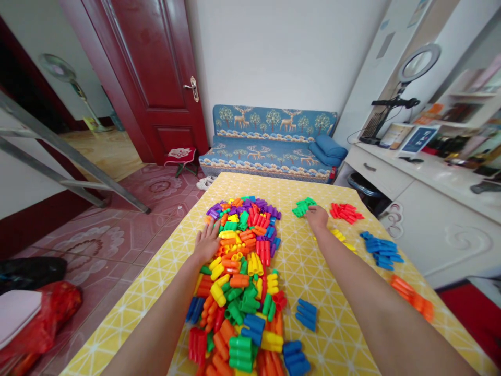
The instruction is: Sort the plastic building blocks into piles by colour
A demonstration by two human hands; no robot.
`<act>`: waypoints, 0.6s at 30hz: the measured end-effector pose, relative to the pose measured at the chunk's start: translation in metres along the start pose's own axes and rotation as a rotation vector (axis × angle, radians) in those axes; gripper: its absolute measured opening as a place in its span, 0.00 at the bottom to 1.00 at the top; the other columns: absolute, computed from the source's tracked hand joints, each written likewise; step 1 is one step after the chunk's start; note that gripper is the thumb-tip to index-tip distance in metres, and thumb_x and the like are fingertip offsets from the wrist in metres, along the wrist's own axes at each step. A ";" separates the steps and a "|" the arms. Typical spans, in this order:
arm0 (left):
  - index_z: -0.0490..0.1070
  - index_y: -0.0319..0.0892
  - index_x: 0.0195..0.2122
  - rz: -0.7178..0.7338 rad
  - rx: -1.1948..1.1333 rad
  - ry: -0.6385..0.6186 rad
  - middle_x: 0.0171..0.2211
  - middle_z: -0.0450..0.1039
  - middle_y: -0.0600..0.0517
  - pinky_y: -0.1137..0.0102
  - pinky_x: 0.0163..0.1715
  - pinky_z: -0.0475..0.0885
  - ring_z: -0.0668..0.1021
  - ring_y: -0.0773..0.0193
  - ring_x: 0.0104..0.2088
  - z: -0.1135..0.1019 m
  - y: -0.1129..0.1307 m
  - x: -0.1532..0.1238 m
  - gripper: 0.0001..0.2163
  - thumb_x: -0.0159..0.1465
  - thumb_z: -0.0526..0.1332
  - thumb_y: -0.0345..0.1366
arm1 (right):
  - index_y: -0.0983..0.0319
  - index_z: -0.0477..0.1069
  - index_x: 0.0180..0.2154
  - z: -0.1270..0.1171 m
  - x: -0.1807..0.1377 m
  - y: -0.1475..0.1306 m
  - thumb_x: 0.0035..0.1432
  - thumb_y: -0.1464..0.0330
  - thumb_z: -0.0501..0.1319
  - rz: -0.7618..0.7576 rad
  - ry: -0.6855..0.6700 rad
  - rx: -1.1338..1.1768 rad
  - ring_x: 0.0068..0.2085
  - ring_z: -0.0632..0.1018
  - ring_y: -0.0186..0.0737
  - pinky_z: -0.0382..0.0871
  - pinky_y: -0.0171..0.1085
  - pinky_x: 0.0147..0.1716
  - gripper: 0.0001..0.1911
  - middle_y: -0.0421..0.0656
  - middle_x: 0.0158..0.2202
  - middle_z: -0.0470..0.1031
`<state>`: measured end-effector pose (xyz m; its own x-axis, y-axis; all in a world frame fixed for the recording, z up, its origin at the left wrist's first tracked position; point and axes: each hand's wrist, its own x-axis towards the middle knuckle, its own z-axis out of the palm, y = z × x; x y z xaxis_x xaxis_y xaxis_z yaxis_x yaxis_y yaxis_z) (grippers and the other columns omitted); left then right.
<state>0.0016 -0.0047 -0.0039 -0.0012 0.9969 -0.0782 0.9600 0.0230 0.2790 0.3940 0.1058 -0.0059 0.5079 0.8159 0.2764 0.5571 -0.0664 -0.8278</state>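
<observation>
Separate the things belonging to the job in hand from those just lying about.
In the job: mixed plastic pieces; green group at the right hand; red group; yellow group; blue group; orange group.

Lying about: fan; red stool; white shoes; red bag.

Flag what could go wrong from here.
1. The right forearm passes close to the yellow pieces; a sweep might scatter them.
2. The orange pieces lie near the right edge of the table; a bump could drop some.
3. The left hand is at the mixed pile; pushing might spread it.
</observation>
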 end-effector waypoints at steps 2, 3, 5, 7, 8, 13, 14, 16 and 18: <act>0.39 0.45 0.69 0.004 0.001 -0.001 0.70 0.35 0.50 0.52 0.64 0.47 0.45 0.53 0.69 -0.001 0.000 0.000 0.28 0.67 0.41 0.33 | 0.60 0.70 0.26 0.002 0.000 0.001 0.40 0.71 0.58 0.041 0.026 -0.011 0.36 0.78 0.51 0.68 0.48 0.41 0.06 0.44 0.26 0.75; 0.39 0.45 0.69 0.005 0.000 -0.006 0.70 0.35 0.50 0.52 0.64 0.47 0.45 0.53 0.69 -0.001 0.001 0.000 0.28 0.67 0.41 0.33 | 0.60 0.70 0.26 0.002 -0.001 0.002 0.40 0.71 0.58 0.057 0.040 -0.011 0.37 0.78 0.51 0.68 0.48 0.41 0.07 0.44 0.26 0.75; 0.39 0.45 0.69 -0.003 -0.002 -0.025 0.70 0.34 0.50 0.52 0.65 0.46 0.44 0.53 0.69 -0.003 0.002 0.000 0.28 0.67 0.41 0.34 | 0.60 0.71 0.28 0.001 -0.005 0.001 0.39 0.71 0.58 0.066 0.062 -0.004 0.39 0.77 0.51 0.68 0.48 0.42 0.09 0.45 0.28 0.75; 0.39 0.44 0.69 -0.020 -0.009 -0.047 0.70 0.34 0.51 0.52 0.65 0.45 0.44 0.53 0.69 -0.004 0.003 0.001 0.28 0.67 0.40 0.35 | 0.60 0.72 0.33 0.001 -0.012 -0.002 0.41 0.71 0.57 0.049 0.076 0.011 0.40 0.77 0.49 0.68 0.47 0.43 0.13 0.46 0.32 0.76; 0.39 0.44 0.69 -0.027 -0.012 -0.056 0.70 0.33 0.51 0.52 0.65 0.44 0.44 0.53 0.69 -0.005 0.004 0.001 0.28 0.67 0.40 0.36 | 0.61 0.72 0.36 0.001 -0.017 -0.005 0.42 0.70 0.56 0.030 0.079 0.021 0.40 0.77 0.48 0.68 0.46 0.43 0.15 0.46 0.34 0.76; 0.40 0.45 0.69 -0.029 -0.016 -0.057 0.70 0.34 0.50 0.51 0.64 0.46 0.45 0.52 0.69 -0.006 0.004 0.001 0.27 0.68 0.40 0.37 | 0.63 0.71 0.43 0.013 -0.059 -0.028 0.48 0.70 0.53 -0.156 -0.047 0.084 0.40 0.77 0.41 0.69 0.43 0.45 0.20 0.47 0.43 0.75; 0.40 0.46 0.69 -0.024 -0.014 -0.051 0.70 0.34 0.50 0.51 0.64 0.46 0.45 0.52 0.69 -0.006 0.003 0.001 0.27 0.68 0.40 0.37 | 0.63 0.73 0.41 0.017 -0.070 -0.034 0.48 0.70 0.53 -0.205 -0.112 0.091 0.40 0.77 0.40 0.70 0.41 0.44 0.17 0.46 0.42 0.76; 0.40 0.46 0.69 -0.015 -0.011 -0.039 0.70 0.35 0.50 0.52 0.64 0.47 0.46 0.52 0.69 -0.004 0.002 0.002 0.27 0.68 0.41 0.36 | 0.61 0.75 0.37 0.021 -0.093 -0.045 0.48 0.70 0.56 -0.297 -0.258 0.093 0.38 0.77 0.39 0.71 0.40 0.43 0.14 0.43 0.38 0.78; 0.39 0.46 0.69 -0.011 -0.008 -0.032 0.70 0.36 0.50 0.52 0.64 0.47 0.46 0.53 0.69 -0.003 0.001 0.002 0.27 0.68 0.41 0.36 | 0.59 0.76 0.38 0.022 -0.115 -0.053 0.47 0.69 0.61 -0.372 -0.371 0.078 0.39 0.77 0.40 0.71 0.41 0.43 0.14 0.41 0.38 0.79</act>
<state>0.0021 -0.0020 -0.0008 -0.0026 0.9937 -0.1120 0.9576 0.0348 0.2861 0.2913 0.0284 -0.0044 0.0103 0.9255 0.3786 0.5978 0.2978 -0.7443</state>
